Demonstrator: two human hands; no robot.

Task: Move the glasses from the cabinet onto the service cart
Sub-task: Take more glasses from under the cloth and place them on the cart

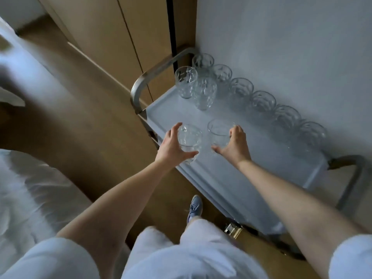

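Each of my hands holds a clear cut-glass tumbler over the near left part of the service cart's white top tray (251,164). My left hand (171,148) wraps one glass (190,137) from the left. My right hand (234,146) grips a second glass (219,132) from the right. I cannot tell whether either glass touches the tray. Two more glasses (186,81) (204,93) stand together at the far left end. A row of several glasses (263,101) lines the tray's far edge against the wall.
The cart has metal handles at the left end (145,81) and right end (352,178). It stands against a white wall (291,37). Wooden cabinet doors (120,37) rise at the back left. A white bed (24,188) lies at the left. My shoe (195,206) is on the wooden floor.
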